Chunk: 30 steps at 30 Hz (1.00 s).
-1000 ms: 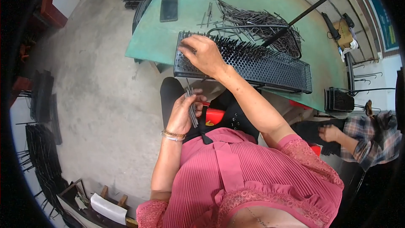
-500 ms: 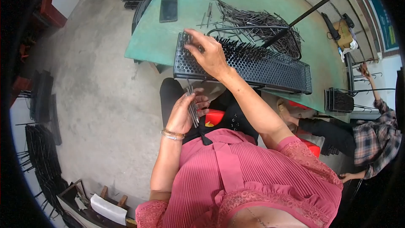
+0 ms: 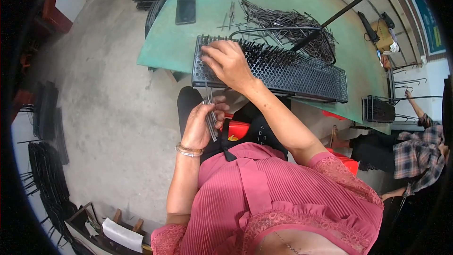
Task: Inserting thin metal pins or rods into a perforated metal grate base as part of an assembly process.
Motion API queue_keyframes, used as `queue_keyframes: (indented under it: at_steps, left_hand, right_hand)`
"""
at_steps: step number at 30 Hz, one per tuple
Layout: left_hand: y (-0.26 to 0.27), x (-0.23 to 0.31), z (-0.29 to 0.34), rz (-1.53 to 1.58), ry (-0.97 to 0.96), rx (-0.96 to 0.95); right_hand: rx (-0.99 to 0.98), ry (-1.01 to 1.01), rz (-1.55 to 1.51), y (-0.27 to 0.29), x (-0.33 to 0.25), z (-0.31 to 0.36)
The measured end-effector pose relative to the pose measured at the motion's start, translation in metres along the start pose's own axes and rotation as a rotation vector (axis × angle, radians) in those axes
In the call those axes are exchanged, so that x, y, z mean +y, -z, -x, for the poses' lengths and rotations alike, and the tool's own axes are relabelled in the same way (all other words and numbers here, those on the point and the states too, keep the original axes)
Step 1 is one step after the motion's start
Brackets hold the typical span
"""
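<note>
My left hand, with bangles at the wrist, is closed around a small bundle of thin metal rods just below the near left corner of a black perforated metal rack. My right hand is over the rack's left end, its fingers bent down toward the holes. Whatever is between those fingertips is hidden. Many dark rods stand upright in the holes along the rack's far side, while bare holes show along its near side.
A heap of loose rods lies behind the rack on the green table. A phone rests to its left. A black bar rises over the rack. Another person in a checked shirt is at the right, near another rack.
My right hand has shifted slightly down and its fingers have drawn closer together over the rack. The left hand still holds the rods. The person at the right has moved a leg.
</note>
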State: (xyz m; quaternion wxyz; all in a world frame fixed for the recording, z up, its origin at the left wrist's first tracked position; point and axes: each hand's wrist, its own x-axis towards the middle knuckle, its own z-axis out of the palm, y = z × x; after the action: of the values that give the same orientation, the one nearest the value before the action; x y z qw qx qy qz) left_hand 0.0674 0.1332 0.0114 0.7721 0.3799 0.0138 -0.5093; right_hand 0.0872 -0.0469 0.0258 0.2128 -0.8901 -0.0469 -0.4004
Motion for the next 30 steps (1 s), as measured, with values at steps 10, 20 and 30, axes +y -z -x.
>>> queue_keyframes:
  at_steps: [10, 20, 30]
  left_hand:
    - [-0.006, 0.007, 0.004, -0.195, -0.104, -0.033]
    - [0.008, -0.004, -0.008, -0.030, -0.006, -0.012]
    - [0.008, -0.011, -0.008, 0.009, 0.142, -0.046]
  right_hand:
    - [-0.675, -1.001, -0.971, 0.039, -0.034, 0.002]
    - [0.049, -0.467, -0.468, 0.012, -0.009, -0.022]
    - [0.202, -0.197, -0.154, -0.008, 0.006, -0.011]
